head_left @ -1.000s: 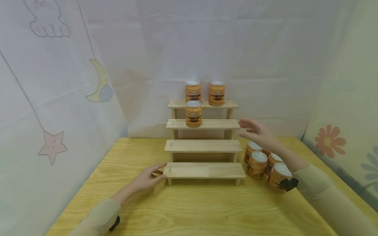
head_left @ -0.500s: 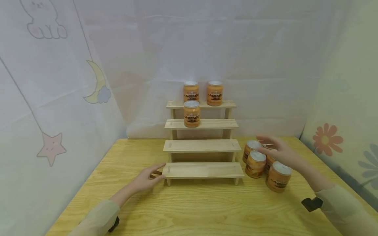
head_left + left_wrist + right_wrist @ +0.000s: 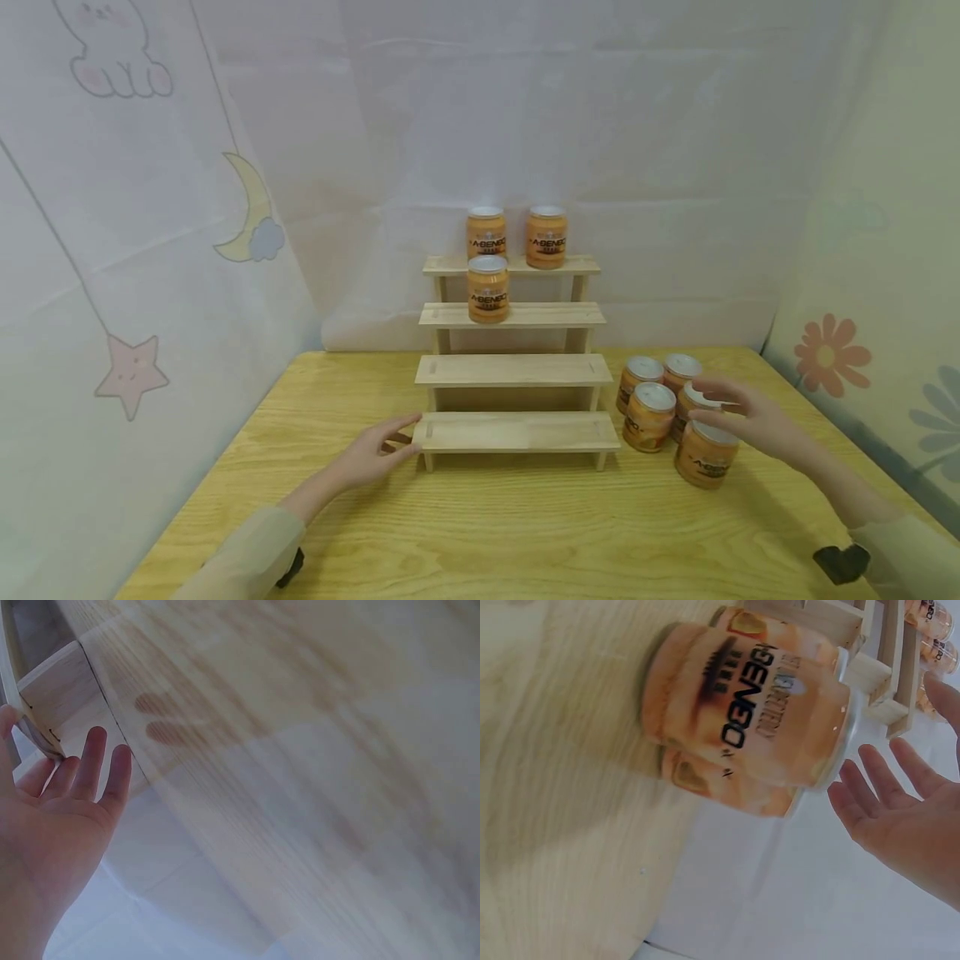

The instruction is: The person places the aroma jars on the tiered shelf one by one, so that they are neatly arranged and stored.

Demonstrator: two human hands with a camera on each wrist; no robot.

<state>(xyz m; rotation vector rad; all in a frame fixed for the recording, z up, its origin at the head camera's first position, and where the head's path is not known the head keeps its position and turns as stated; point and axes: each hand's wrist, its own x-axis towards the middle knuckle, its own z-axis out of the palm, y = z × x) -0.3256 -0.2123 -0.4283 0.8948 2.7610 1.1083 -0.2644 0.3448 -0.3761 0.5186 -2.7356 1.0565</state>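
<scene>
While the left hand [image 3: 366, 457] pinches the left end of the lowest level of the wooden stand [image 3: 517, 432], the right hand [image 3: 759, 423] hangs beside the top of the nearest can [image 3: 707, 465], its thumb and fingers apart. That can stands upright on the table [image 3: 480, 533], right of the stand, with four other cans [image 3: 649, 423] just beyond; three cans [image 3: 488, 293] occupy the two highest levels. From the left wrist, thumb and two fingers grip the stand's edge, the remaining fingers extended. From the right wrist, spread fingers face the can's top across a small gap.
</scene>
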